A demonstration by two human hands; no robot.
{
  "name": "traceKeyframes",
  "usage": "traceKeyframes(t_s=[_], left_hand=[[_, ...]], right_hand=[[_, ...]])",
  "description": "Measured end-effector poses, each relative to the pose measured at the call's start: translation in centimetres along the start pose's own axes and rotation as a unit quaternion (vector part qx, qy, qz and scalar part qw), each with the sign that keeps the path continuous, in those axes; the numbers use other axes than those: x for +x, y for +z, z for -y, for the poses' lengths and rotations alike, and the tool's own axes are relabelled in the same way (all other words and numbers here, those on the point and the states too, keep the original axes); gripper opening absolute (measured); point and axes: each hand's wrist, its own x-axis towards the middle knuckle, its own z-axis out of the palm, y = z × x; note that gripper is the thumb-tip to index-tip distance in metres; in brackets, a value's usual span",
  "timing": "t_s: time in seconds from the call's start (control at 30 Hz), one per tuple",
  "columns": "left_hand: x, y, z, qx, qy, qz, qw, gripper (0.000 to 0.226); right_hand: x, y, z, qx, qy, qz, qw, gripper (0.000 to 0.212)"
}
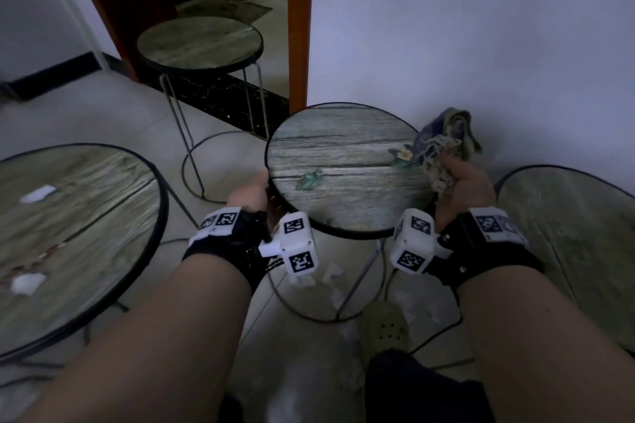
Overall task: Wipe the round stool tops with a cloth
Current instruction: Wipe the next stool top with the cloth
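Observation:
A round stool top (343,161) with a grey wood-plank print and small flower pictures stands right in front of me. My left hand (252,194) grips its left rim, fingers hidden under the edge. My right hand (464,182) holds a bunched, frayed blue and beige cloth (443,144) at the stool's right edge. A second stool top (68,237) at my left carries white scraps. A third stool (201,41) stands further back by the doorway. A fourth stool top (577,237) shows at my right.
White paper scraps (331,276) litter the tiled floor under the middle stool, beside a pale perforated slipper (386,324). A white wall (481,27) rises close behind the stools. An orange-framed doorway (299,24) opens at the back. Thin cables run across the floor.

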Motion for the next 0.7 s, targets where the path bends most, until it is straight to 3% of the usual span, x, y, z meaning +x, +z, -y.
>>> traceKeyframes(t_s=[0.17, 0.23, 0.37, 0.43, 0.53, 0.7], left_hand=[[-3.7, -2.2, -0.6, -0.073, 0.020, -0.029, 0.997, 0.044], [-5.9, -3.5, -1.0, -0.089, 0.035, -0.036, 0.995, 0.038], [-10.2, -6.4, -0.9, -0.118, 0.052, -0.044, 0.991, 0.036], [-12.2, -8.3, -0.8, -0.132, 0.059, -0.048, 0.988, 0.039], [-16.3, -11.3, -1.0, -0.154, 0.074, -0.062, 0.983, 0.042], [-22.9, -17.3, -1.0, -0.190, 0.119, -0.084, 0.971, 0.038]], right_hand=[[-2.7, -0.9, 1.7, -0.027, 0.005, 0.007, 1.000, 0.065], [-4.7, -0.8, 2.4, -0.002, 0.030, 0.012, 0.999, 0.057], [-9.5, -0.1, 3.6, 0.014, 0.125, 0.071, 0.990, 0.020], [-12.0, 0.7, 3.9, 0.004, 0.162, 0.101, 0.982, 0.016], [-16.5, 1.9, 3.7, -0.042, 0.205, 0.175, 0.962, 0.029], [-23.3, 4.7, 3.1, -0.037, 0.237, 0.222, 0.945, 0.026]])
